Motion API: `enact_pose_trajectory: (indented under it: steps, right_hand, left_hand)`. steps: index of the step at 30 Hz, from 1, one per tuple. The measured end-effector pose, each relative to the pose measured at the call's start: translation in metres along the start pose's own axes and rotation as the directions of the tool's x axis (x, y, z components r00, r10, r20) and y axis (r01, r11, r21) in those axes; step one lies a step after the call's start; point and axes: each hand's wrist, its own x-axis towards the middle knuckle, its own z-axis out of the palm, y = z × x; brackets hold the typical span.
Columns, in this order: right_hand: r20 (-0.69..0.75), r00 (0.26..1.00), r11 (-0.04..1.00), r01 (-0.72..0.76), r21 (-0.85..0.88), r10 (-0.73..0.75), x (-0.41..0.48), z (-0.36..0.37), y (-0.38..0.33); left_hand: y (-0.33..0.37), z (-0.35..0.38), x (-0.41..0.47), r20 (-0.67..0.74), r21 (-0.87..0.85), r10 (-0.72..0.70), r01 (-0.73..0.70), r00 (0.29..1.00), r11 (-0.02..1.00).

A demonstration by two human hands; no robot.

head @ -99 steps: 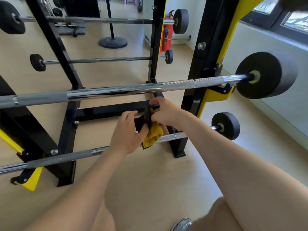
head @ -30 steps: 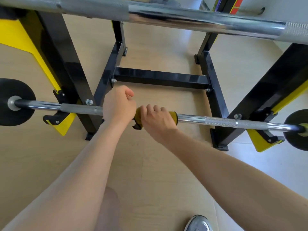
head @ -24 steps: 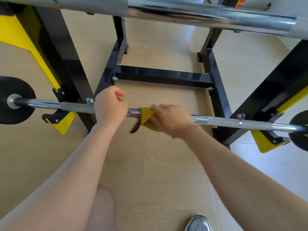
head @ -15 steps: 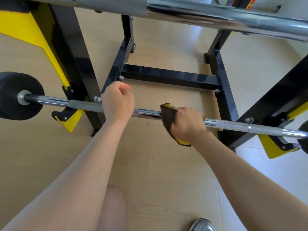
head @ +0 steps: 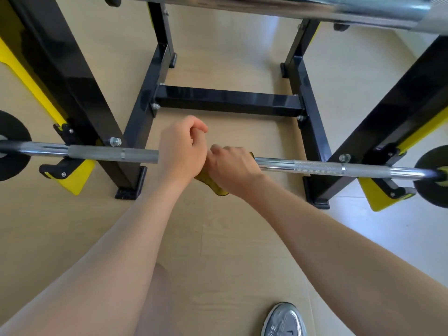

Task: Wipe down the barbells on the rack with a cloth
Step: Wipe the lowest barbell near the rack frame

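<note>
A low chrome barbell (head: 327, 169) lies across the black and yellow rack (head: 72, 93), black plates on both ends. My left hand (head: 180, 151) grips the bar near its middle, fingers curled over it. Right beside it, touching it, my right hand (head: 232, 168) holds a yellow cloth (head: 213, 186) wrapped round the bar; only the cloth's lower edge and a small corner show under the hand. A second, thicker barbell (head: 291, 6) crosses the top of the view, close to the camera.
The rack's black crossbar (head: 228, 101) and feet stand on the pale wood floor (head: 218, 238) behind the bar. Yellow hooks (head: 378, 197) carry the bar at each side. My grey shoe (head: 283, 321) shows at the bottom edge.
My right hand slid the cloth along the bar to the right and then back left until it met my left hand. The left hand kept its grip on the bar.
</note>
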Motion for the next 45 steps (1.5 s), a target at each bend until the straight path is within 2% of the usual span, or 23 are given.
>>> enact_pose_trajectory:
  steps: [3,7,10,12,16,19,21,23,25,27,28,29,30,32,33,34,36,40,43,45]
  right_hand:
    - [-0.086,0.993,0.996,-0.084,0.007,0.084,-0.051,0.004,0.055]
    - [-0.074,0.973,0.975,-0.218,0.049,0.221,-0.127,0.005,0.133]
    - [0.104,0.904,0.91,-0.415,-0.018,0.415,-0.178,0.001,0.182]
    - [0.118,0.85,0.858,-0.51,-0.056,0.513,-0.198,0.004,0.197]
    - [-0.008,0.773,0.773,-0.633,0.036,0.634,-0.191,0.016,0.17]
    - [-0.13,0.74,0.749,-0.633,0.195,0.66,-0.197,0.015,0.161]
    - [-0.154,0.703,0.718,-0.664,0.207,0.695,-0.211,0.004,0.175]
    - [-0.179,0.587,0.614,-0.759,0.217,0.79,-0.222,-0.008,0.192]
    - [-0.216,0.349,0.405,-0.849,0.338,0.912,-0.235,-0.017,0.21]
    - [-0.21,0.111,0.2,-0.857,0.475,0.971,-0.245,-0.02,0.227]
    - [-0.177,0.041,0.125,-0.856,0.502,0.983,-0.247,-0.019,0.233]
    - [-0.137,0.032,0.097,-0.862,0.497,0.99,-0.243,-0.016,0.232]
    - [-0.111,0.088,0.13,-0.878,0.461,0.99,-0.234,-0.013,0.225]
    - [-0.073,0.272,0.28,-0.893,0.352,0.96,-0.216,-0.002,0.202]
    - [-0.075,0.317,0.325,-0.896,0.302,0.945,-0.211,0.004,0.195]
    - [-0.084,0.331,0.341,-0.902,0.264,0.94,-0.21,0.011,0.193]
    - [-0.071,0.299,0.307,-0.924,0.228,0.952,-0.214,0.015,0.203]
    - [0.086,0.268,0.267,-0.963,0.03,0.959,-0.213,0.013,0.24]
    - [0.237,0.164,0.18,-0.983,-0.045,0.958,-0.202,0.006,0.257]
    - [0.24,0.205,0.238,-0.964,-0.119,0.949,-0.194,0.007,0.247]
  left_hand:
    - [0.024,0.032,-0.007,0.117,0.021,0.125,-0.128,0.985,0.992]
    - [0.063,0.074,-0.022,0.264,0.003,0.267,-0.278,0.927,0.961]
    - [0.091,0.099,-0.033,0.381,0.01,0.338,-0.37,0.86,0.929]
    - [0.106,0.113,-0.039,0.403,0.001,0.368,-0.403,0.838,0.915]
    - [0.128,0.141,-0.047,0.404,-0.012,0.381,-0.412,0.831,0.911]
    - [0.14,0.159,-0.056,0.389,-0.046,0.397,-0.412,0.831,0.91]
    - [0.144,0.168,-0.06,0.37,-0.071,0.43,-0.437,0.823,0.897]
    - [0.146,0.176,-0.061,0.352,-0.078,0.455,-0.459,0.818,0.885]
    - [0.148,0.184,-0.061,0.32,-0.078,0.475,-0.477,0.82,0.875]
    - [0.149,0.192,-0.062,0.254,-0.054,0.463,-0.465,0.849,0.884]
    - [0.152,0.195,-0.062,0.221,-0.024,0.439,-0.445,0.871,0.895]
    - [0.154,0.198,-0.064,0.194,0.009,0.408,-0.418,0.892,0.909]
    - [0.157,0.201,-0.065,0.171,0.034,0.371,-0.382,0.913,0.924]
    - [0.161,0.207,-0.067,0.126,0.059,0.33,-0.339,0.935,0.939]
    - [0.162,0.21,-0.068,0.11,0.06,0.329,-0.336,0.938,0.94]
    - [0.162,0.21,-0.068,0.098,0.054,0.337,-0.343,0.936,0.938]
    - [0.16,0.211,-0.069,0.077,0.039,0.362,-0.365,0.929,0.93]
    - [0.16,0.212,-0.07,0.065,0.037,0.38,-0.383,0.923,0.923]
    - [0.156,0.211,-0.07,0.09,0.054,0.41,-0.415,0.908,0.908]
    - [0.156,0.212,-0.07,0.114,0.056,0.409,-0.417,0.905,0.907]
